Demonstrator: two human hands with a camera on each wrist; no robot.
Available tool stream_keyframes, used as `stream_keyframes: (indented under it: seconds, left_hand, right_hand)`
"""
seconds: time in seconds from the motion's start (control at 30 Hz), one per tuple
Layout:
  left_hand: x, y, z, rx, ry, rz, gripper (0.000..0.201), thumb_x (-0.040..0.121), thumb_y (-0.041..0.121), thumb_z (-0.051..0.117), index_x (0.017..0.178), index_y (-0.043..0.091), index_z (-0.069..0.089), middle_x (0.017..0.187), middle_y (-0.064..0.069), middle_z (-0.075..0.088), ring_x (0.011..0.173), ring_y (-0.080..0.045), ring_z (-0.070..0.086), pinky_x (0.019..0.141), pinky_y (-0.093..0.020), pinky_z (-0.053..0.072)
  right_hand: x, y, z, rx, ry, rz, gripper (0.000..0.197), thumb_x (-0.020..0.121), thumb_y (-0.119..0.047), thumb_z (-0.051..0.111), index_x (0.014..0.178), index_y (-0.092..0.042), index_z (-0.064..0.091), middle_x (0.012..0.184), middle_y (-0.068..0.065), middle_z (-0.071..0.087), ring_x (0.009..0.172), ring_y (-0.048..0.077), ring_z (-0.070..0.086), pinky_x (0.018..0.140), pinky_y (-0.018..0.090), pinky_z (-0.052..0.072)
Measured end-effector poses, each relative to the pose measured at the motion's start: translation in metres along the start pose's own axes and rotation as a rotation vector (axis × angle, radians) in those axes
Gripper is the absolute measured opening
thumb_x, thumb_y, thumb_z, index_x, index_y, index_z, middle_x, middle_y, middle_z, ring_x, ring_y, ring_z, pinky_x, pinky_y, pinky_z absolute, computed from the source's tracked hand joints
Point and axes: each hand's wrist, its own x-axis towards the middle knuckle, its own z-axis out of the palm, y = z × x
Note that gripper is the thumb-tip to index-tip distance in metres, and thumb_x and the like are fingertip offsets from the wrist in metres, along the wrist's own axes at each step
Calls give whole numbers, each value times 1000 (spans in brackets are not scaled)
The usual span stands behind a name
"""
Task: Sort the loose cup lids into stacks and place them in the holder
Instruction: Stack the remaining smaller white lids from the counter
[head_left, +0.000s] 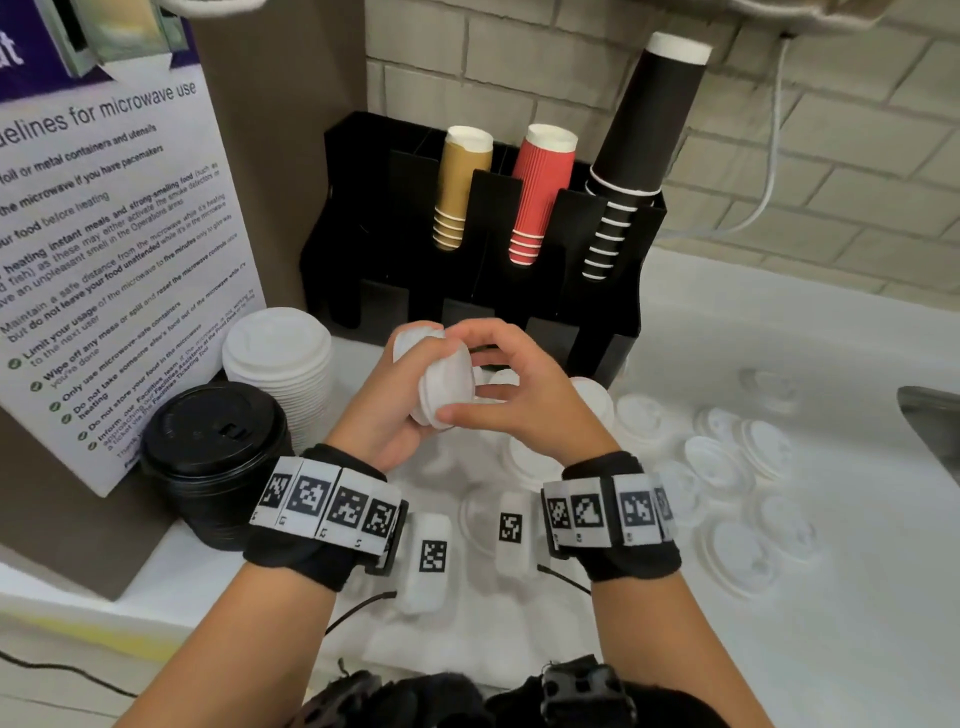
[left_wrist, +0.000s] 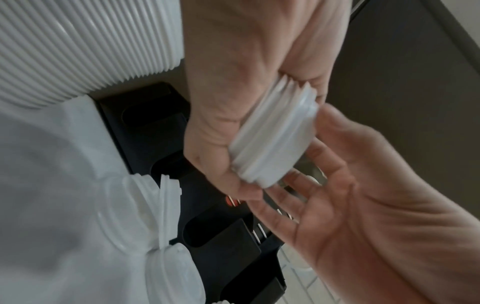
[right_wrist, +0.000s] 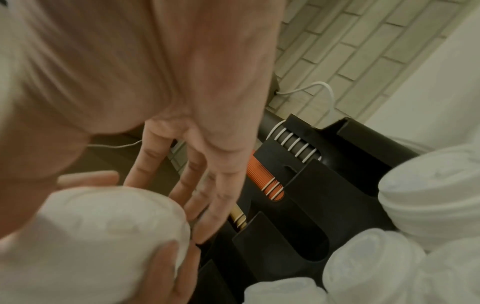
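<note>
A short stack of white cup lids (head_left: 447, 384) lies on its side in the air in front of the black holder (head_left: 493, 218). My left hand (head_left: 415, 374) grips it from the left, fingers and thumb curled round its rim (left_wrist: 275, 139). From the other side my right hand (head_left: 467, 374) meets the stack's end face, thumb touching the lower rim. Its fingers (right_wrist: 187, 179) are straight and spread beyond the stack (right_wrist: 103, 236). Several loose white lids (head_left: 727, 467) lie scattered on the white counter to the right and under my hands.
The holder's upper slots carry tan cups (head_left: 457, 187), red cups (head_left: 540, 192) and black cups (head_left: 639, 140). A tall white lid stack (head_left: 280, 358) and a black lid stack (head_left: 213, 457) stand at left by a poster (head_left: 104, 234). A sink edge (head_left: 930, 415) is far right.
</note>
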Motion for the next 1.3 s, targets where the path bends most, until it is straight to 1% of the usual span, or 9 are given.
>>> stream_keyframes:
  seconds: [0.17, 0.3, 0.53, 0.67, 0.8, 0.87, 0.97, 1.1, 1.3]
  left_hand:
    - [-2, 0, 4, 93, -94, 2, 65, 86, 61, 48, 136, 20, 49, 128, -9, 64, 116, -30, 63, 98, -54, 49]
    - [-4, 0, 5, 120, -140, 10, 74, 78, 69, 44, 136, 22, 51, 126, -6, 66, 114, -27, 65, 97, -53, 50]
    - [-3, 1, 8, 31, -103, 50, 77, 79, 67, 43, 135, 14, 47, 128, -15, 62, 112, -34, 64, 93, -55, 51]
    - [-3, 0, 7, 40, -113, 42, 76, 78, 69, 43, 133, 16, 48, 127, -13, 63, 109, -33, 66, 89, -52, 53]
    - [-5, 3, 4, 41, -158, 14, 62, 76, 73, 41, 112, 29, 65, 120, -8, 69, 108, -31, 67, 81, -44, 55]
    - [-6, 4, 4, 50, -172, -3, 68, 76, 73, 43, 123, 27, 62, 123, -9, 67, 110, -32, 66, 82, -45, 54]
    - [-4, 1, 6, 79, -134, 7, 65, 81, 63, 54, 133, 24, 53, 128, -12, 63, 112, -32, 65, 85, -45, 54]
    - [-1, -4, 10, 20, -31, 5, 44, 92, 52, 53, 128, 27, 55, 124, -12, 65, 107, -32, 67, 83, -43, 55]
    - [2, -6, 12, 15, 26, 46, 29, 92, 37, 58, 120, 27, 60, 117, -7, 68, 97, -24, 70, 72, -37, 57]
  right_hand:
    - [-2, -1, -5, -18, 33, -13, 57, 74, -7, 79, 124, -22, 59, 124, 1, 55, 111, 15, 56, 82, 36, 58]
    - [-3, -1, -11, -14, 4, -15, 57, 75, -5, 78, 125, -21, 59, 125, 0, 56, 112, 14, 57, 83, 35, 58]
    - [-1, 0, -4, 13, 33, -7, 57, 73, -6, 80, 123, -20, 59, 126, 2, 55, 113, 15, 56, 85, 38, 57]
    - [0, 0, -4, 14, 28, -8, 56, 73, -6, 80, 123, -19, 59, 126, 1, 56, 113, 14, 56, 85, 39, 58]
    - [1, 0, -4, 15, 22, 4, 56, 74, -6, 80, 124, -19, 59, 125, -1, 57, 111, 14, 57, 85, 37, 58]
    - [1, -1, -5, 8, 16, 5, 56, 75, -6, 79, 125, -20, 59, 124, -2, 57, 111, 13, 57, 85, 34, 58]
    - [0, -1, -3, -4, 25, -2, 57, 75, -5, 78, 126, -20, 58, 123, 1, 57, 109, 10, 58, 83, 30, 57]
    - [-1, -2, -1, -32, 38, -23, 58, 75, -5, 78, 127, -21, 57, 124, 2, 56, 110, 9, 57, 84, 31, 57]
    - [-3, -3, -4, -37, 39, -37, 56, 75, -11, 80, 125, -23, 57, 124, -2, 57, 111, 8, 57, 85, 30, 57]
